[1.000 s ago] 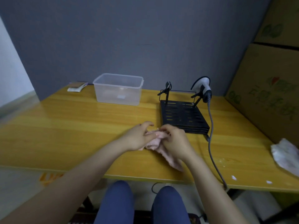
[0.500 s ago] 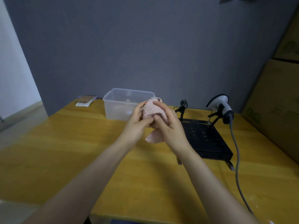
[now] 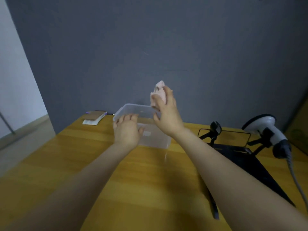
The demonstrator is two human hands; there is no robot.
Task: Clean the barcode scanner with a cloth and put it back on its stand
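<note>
At frame centre, a bunched pink cloth (image 3: 158, 92) is pinched in the right hand (image 3: 167, 112) above a clear tub (image 3: 150, 139). The left hand (image 3: 127, 130) is held spread and empty at the tub's left. The barcode scanner (image 3: 268, 132) is seated on its stand (image 3: 246, 157) at the right of the counter (image 3: 83, 164).

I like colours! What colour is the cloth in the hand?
Pale pink. The cloth shows in the head view, in the right hand.

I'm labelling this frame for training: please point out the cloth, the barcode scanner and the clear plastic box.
cloth (image 3: 159, 91), head view, bunched pink middle above the fingers.
barcode scanner (image 3: 266, 125), head view, white head.
clear plastic box (image 3: 156, 139), head view, front wall.
</note>
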